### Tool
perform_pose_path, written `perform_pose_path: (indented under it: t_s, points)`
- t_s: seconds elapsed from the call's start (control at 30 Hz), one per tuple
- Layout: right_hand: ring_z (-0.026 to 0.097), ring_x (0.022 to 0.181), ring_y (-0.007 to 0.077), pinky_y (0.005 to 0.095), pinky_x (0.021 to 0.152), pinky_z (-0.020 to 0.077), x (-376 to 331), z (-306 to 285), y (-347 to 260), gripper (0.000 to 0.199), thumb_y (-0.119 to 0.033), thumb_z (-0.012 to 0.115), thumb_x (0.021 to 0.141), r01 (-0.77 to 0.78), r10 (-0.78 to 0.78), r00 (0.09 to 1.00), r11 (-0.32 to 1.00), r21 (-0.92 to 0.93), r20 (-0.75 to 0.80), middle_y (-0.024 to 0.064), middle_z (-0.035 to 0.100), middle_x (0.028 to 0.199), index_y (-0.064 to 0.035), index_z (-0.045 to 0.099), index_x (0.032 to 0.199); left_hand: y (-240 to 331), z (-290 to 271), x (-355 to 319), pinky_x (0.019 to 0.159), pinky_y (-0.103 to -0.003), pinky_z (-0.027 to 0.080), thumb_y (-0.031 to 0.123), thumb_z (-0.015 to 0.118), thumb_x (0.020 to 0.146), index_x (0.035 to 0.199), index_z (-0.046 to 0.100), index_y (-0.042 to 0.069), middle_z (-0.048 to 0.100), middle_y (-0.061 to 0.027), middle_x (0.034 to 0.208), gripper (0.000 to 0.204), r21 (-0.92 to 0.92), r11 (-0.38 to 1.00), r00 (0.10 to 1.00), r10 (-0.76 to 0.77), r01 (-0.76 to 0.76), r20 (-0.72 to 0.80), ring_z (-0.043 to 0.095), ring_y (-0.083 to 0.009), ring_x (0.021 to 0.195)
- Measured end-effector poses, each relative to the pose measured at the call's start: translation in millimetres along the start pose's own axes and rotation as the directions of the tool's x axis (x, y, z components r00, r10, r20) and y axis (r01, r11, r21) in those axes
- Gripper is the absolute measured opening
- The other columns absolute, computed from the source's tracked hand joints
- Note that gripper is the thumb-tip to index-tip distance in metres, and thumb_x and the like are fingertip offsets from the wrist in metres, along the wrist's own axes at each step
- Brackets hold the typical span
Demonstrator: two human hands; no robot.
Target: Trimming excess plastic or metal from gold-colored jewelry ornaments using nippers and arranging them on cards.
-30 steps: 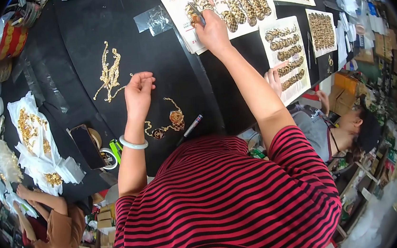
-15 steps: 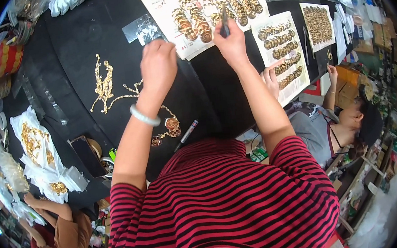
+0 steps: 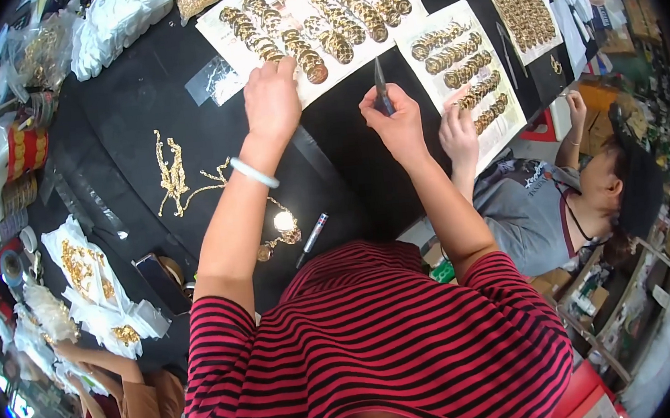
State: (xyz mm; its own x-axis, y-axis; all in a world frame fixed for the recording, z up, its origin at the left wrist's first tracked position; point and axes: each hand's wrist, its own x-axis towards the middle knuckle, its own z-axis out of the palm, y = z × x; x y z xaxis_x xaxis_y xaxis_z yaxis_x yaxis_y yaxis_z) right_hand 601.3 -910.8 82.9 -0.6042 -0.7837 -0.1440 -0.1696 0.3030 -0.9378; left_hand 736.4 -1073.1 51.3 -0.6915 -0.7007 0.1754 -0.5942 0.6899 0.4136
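Observation:
My left hand (image 3: 272, 102), with a pale bangle (image 3: 254, 172) on the wrist, is at the near left edge of a paper sheet (image 3: 213, 27). Its fingers are bent together beside rows of round gold pieces (image 3: 306, 55); whatever they pinch is hidden. In my right hand (image 3: 398, 122) is a pair of dark pointed tweezers (image 3: 380, 80), tip facing away, above the black tabletop short of the sheet. Gold chains (image 3: 172, 172) lie loose to the left of my left forearm. Partly behind that forearm sits a chain with round gold pendants (image 3: 284, 222).
A marker (image 3: 311, 239) lies by my shirt. Left stand a phone (image 3: 162, 284) and white wrapping with gold pieces (image 3: 83, 269). A small clear bag (image 3: 214, 80) touches the sheet. A co-worker's hand (image 3: 459, 137) rests at a second sheet (image 3: 466, 23) on the right.
The view has shifted. My left hand has reached the sheet's edge from over the black table. My right hand has drawn the tweezers back from the gold rows.

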Motion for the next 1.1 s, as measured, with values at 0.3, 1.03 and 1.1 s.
perform_pose_path:
  t_s: [0.3, 1.03, 1.1]
  points:
    - [0.061, 0.069, 0.0135, 0.0254, 0.063, 0.0503, -30, 58, -40, 0.019, 0.008, 0.064, 0.079, -0.37, 0.209, 0.902, 0.823, 0.431, 0.377, 0.0044, 0.061, 0.08, -0.0036, 0.057, 0.092, -2, -86, -107, 0.066, -0.025, 0.051, -0.005, 0.063, 0.088, 0.099, 0.057, 0.008, 0.068, -0.0079, 0.093, 0.018, -0.768, -0.448, 0.653, -0.416, 0.459, 0.633, 0.066, -0.0148, 0.075]
    - [0.062, 0.065, 0.0166, 0.0272, 0.058, 0.0491, -137, 122, -92, 0.02, 0.005, 0.067, 0.081, -0.569, 0.319, 0.681, 0.797, 0.203, 0.659, 0.0092, 0.063, 0.077, -0.003, 0.054, 0.094, 27, -123, -264, 0.065, -0.022, 0.052, -0.001, 0.066, 0.088, 0.099, 0.062, -0.001, 0.064, -0.0027, 0.088, 0.012, -0.941, -0.034, 0.688, -0.673, 0.336, 0.271, 0.062, -0.0083, 0.073]
    - [0.061, 0.064, 0.0154, 0.0264, 0.056, 0.0487, -143, 123, -93, 0.02, 0.005, 0.067, 0.08, -0.557, 0.316, 0.697, 0.803, 0.21, 0.644, 0.0081, 0.063, 0.076, -0.0029, 0.054, 0.093, 30, -122, -268, 0.064, -0.023, 0.052, -0.001, 0.066, 0.088, 0.098, 0.061, -0.002, 0.064, -0.0029, 0.089, 0.011, -0.943, -0.011, 0.699, -0.668, 0.333, 0.254, 0.061, -0.0081, 0.073]
